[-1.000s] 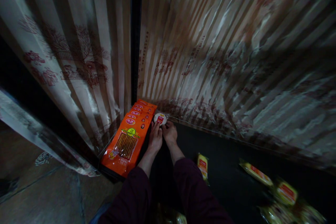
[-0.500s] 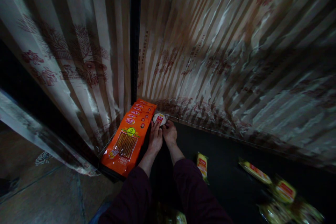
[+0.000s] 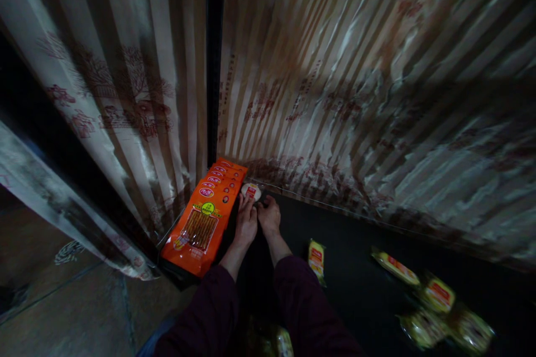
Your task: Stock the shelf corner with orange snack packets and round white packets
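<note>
A round white snack packet (image 3: pixel 250 190) with a red label lies at the back left of the black surface, against the wrapped wall. My left hand (image 3: pixel 247 223) rests its outstretched fingertips on the packet's near edge. Just to the right of it, my right hand (image 3: pixel 270 216) is loosely curled with a gap between thumb and fingers, and nothing shows in it. Left of both hands, several orange snack bags (image 3: pixel 205 217) overlap in a row, the front one showing brown sticks through its window.
One yellow packet (image 3: pixel 316 260) lies right of my arm. Farther right are a narrow yellow packet (image 3: pixel 396 268) and several others (image 3: pixel 438 294) in a group. Partly hidden packets (image 3: pixel 283 341) lie below my sleeves. A dark post (image 3: pixel 213 67) joins the paper-covered walls (image 3: pixel 293 67).
My right hand has drawn slightly back from the round packet. My left fingertips stay on it. The view has shifted a little, so the yellow packets appear farther left.
</note>
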Motion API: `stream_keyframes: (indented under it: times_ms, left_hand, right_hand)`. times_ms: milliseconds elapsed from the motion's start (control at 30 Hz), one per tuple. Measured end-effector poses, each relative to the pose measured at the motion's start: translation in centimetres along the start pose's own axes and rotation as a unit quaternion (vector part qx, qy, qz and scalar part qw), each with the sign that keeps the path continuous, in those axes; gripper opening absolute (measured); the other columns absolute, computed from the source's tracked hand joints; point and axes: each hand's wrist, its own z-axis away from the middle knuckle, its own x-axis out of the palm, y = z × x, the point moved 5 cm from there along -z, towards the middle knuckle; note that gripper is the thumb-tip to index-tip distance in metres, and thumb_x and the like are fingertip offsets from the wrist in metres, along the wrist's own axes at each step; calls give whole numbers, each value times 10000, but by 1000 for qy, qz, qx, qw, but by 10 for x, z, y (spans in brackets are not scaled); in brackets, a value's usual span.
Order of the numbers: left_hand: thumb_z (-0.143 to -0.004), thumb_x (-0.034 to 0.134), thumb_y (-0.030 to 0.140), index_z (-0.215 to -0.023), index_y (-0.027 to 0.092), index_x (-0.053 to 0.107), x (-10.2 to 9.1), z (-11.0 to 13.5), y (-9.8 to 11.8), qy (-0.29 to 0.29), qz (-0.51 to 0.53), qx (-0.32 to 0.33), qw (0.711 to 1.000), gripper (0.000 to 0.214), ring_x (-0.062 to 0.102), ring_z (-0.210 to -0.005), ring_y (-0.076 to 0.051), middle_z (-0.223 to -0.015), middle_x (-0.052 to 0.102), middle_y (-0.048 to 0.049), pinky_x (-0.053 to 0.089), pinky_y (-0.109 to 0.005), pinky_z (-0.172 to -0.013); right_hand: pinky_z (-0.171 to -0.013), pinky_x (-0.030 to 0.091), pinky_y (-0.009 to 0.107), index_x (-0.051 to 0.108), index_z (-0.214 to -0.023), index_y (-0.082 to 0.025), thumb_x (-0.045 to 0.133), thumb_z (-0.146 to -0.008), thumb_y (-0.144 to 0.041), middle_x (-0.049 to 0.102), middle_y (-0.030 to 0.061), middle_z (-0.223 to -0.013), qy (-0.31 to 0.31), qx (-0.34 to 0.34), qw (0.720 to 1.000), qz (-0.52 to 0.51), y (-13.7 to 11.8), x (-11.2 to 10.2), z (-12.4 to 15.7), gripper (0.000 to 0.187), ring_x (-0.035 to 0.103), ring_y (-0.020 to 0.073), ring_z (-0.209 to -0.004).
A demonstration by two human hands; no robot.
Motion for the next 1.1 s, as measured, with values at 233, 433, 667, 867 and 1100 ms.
stream_keyframes:
  times_ms: [233, 433, 667, 867, 1100]
  left_hand:
    - [-853, 410, 163, -1180, 189, 629, -3, 13, 3, -7, 2, 10, 1000, 394, 259, -1417, -196, -1426, 480, -57, 194, -402, -1187]
    - [-847, 416, 155, -1163, 173, 639, -6, 14, 6, -4, 5, -11, 1000, 387, 255, -1419, -212, -1423, 483, -65, 165, -403, -1193]
    - [-849, 398, 138, -1195, 153, 618, -4, 4, 1, 3, 9, -32, 999, 409, 257, -1418, -204, -1485, 396, -68, 196, -349, -1187]
    - [-843, 386, 117, -1255, 91, 569, 1, 1, -8, 14, -31, -54, 998, 451, 295, -1402, -223, -1449, 435, -133, 211, -384, -1183]
    - [-817, 398, 89, -1276, 64, 547, 2, 4, -2, 8, -55, -47, 997, 483, 287, -1406, -225, -1432, 455, -147, 202, -382, -1187]
  right_hand:
    - [-892, 467, 288, 562, -1228, -123, 518, -806, -200, 658, 140, -1154, -18, -1, 1000, 8, 3, -4, 14, 432, 628, 217, -1055]
    - [-917, 457, 282, 555, -1247, -113, 491, -849, -243, 659, 134, -1163, -42, 3, 999, 29, -3, -8, 17, 423, 621, 213, -1082]
    - [-862, 479, 329, 528, -1282, -155, 442, -892, -318, 635, 147, -1212, -58, 34, 995, 67, -14, -6, 9, 432, 621, 242, -1087]
    - [-792, 500, 355, 585, -1215, -224, 519, -851, -408, 680, 131, -1125, -76, 80, 989, 98, -19, -3, 0, 412, 647, 261, -1040]
    - [-738, 505, 285, 713, -1008, -249, 551, -821, -324, 726, 89, -1016, -106, 85, 985, 107, -18, -1, -8, 259, 684, 231, -954]
